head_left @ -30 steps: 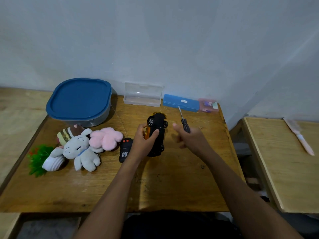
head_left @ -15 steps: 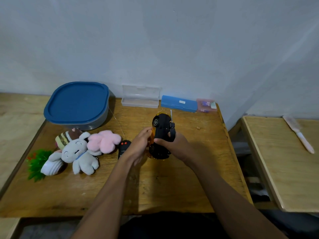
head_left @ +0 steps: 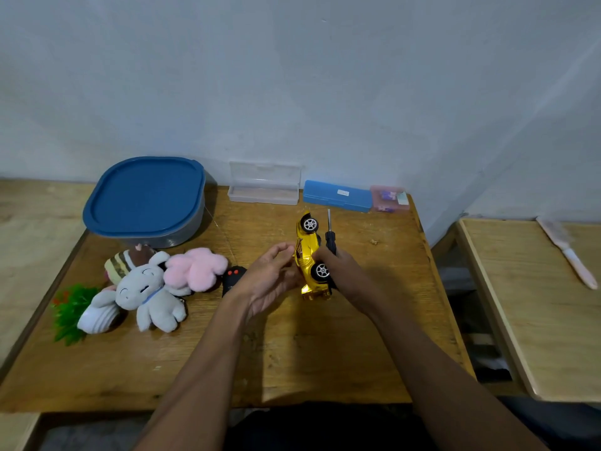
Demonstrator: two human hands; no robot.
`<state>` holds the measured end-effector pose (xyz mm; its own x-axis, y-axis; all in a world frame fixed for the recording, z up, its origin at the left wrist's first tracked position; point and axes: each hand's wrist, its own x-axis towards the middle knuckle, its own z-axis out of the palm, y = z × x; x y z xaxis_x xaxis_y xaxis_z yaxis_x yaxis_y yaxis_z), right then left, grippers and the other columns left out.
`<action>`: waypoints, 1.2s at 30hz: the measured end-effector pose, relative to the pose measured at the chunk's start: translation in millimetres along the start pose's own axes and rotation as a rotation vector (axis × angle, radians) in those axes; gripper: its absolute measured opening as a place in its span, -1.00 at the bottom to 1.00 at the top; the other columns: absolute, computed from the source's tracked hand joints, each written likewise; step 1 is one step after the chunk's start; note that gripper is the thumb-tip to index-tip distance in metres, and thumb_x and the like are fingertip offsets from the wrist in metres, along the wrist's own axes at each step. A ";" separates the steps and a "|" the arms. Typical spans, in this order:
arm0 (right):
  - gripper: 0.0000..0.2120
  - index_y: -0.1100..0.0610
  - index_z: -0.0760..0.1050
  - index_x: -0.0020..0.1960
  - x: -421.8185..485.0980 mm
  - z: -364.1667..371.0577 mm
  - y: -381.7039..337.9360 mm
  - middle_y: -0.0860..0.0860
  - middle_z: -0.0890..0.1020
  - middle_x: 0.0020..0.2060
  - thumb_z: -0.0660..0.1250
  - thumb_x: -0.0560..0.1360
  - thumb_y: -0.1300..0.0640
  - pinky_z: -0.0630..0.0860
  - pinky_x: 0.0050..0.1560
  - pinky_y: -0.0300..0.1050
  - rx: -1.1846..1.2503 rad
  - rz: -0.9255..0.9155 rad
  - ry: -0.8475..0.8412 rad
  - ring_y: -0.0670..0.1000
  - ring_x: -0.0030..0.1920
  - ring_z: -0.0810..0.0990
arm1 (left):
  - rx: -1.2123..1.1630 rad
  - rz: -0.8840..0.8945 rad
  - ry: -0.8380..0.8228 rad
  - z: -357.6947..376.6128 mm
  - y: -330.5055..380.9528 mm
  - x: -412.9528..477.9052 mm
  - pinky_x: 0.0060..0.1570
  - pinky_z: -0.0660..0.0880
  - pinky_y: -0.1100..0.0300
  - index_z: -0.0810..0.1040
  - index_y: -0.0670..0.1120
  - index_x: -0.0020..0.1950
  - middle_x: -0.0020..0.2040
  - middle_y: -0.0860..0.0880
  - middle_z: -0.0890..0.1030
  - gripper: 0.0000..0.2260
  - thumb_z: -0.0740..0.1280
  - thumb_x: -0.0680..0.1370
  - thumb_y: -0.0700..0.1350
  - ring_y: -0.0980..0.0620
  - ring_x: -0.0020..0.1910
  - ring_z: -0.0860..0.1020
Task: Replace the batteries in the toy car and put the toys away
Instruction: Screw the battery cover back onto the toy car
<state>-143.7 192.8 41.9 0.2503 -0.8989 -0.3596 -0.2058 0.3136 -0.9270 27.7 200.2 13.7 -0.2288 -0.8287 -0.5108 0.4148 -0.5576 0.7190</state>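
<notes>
Table [head_left: 325,353] centre, well off its edges: right hand [head_left: 344,271] grips screwdriver [head_left: 330,239] and toy car [head_left: 307,252], left hand [head_left: 266,281] relaxed alongside.

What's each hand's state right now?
Left hand: fingertips at the toy car; grip cannot be told.
Right hand: closed, holding the screwdriver.

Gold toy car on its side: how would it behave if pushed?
On its wheels, the gold toy car would probably roll easily. Its glossy shell may be slippery. It looks light, steadied between left hand and right hand.
</notes>
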 end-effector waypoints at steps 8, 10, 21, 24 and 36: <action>-0.72 0.10 0.44 -0.01 1.7 -1.3 13.2 0.16 0.58 -0.06 0.12 0.52 -0.09 0.48 -0.05 0.00 0.090 0.102 0.082 0.16 -0.02 0.56 | 0.159 -0.161 -0.104 12.9 -0.3 -1.8 0.14 0.54 -0.01 0.51 -0.10 0.32 0.23 -0.18 0.62 -0.61 0.30 0.57 0.08 -0.13 0.26 0.56; -0.81 0.11 0.40 0.04 2.0 -6.1 13.3 0.03 0.55 -0.13 0.07 0.63 0.04 0.42 -0.16 -0.16 0.064 0.074 0.089 0.00 -0.09 0.53 | 0.145 -0.156 -0.084 12.7 -5.9 2.2 0.13 0.55 0.02 0.49 -0.15 0.34 0.25 -0.19 0.61 -0.55 0.35 0.54 0.06 -0.13 0.26 0.55; -0.78 0.04 0.29 -0.21 11.3 -26.4 46.4 -0.05 0.40 -0.32 0.22 0.57 0.24 0.34 -0.33 -0.24 -0.184 0.148 0.145 -0.09 -0.32 0.39 | 0.658 -0.023 0.489 39.6 -51.6 53.8 -0.05 0.56 0.02 0.46 -0.17 0.05 -0.01 -0.14 0.59 -0.61 0.41 0.51 0.14 -0.10 -0.01 0.59; -0.90 0.06 0.42 -0.01 15.2 -27.6 49.4 -0.08 0.53 -0.20 0.33 0.52 0.17 0.53 -0.12 -0.19 -0.232 0.173 0.113 -0.06 -0.13 0.57 | 0.779 -0.019 0.517 43.3 -51.6 59.6 -0.13 0.54 0.07 0.49 -0.19 0.00 0.00 -0.13 0.60 -0.59 0.36 0.54 0.18 -0.13 0.01 0.60; -0.77 -0.01 0.39 0.07 22.3 -34.9 47.9 -0.04 0.55 -0.10 0.29 0.52 -0.11 0.53 -0.11 -0.05 -0.524 0.214 0.170 -0.03 -0.11 0.55 | 0.798 0.045 0.450 24.8 -31.2 53.0 -0.15 0.53 0.12 0.53 -0.17 0.22 0.15 -0.08 0.61 -0.55 0.32 0.56 0.18 -0.02 0.01 0.61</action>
<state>-181.0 177.1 -6.8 0.0056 -0.8822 -0.4708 -0.6858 0.3392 -0.6439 -19.2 172.4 -24.1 0.2074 -0.8470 -0.4895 -0.3543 -0.5314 0.7695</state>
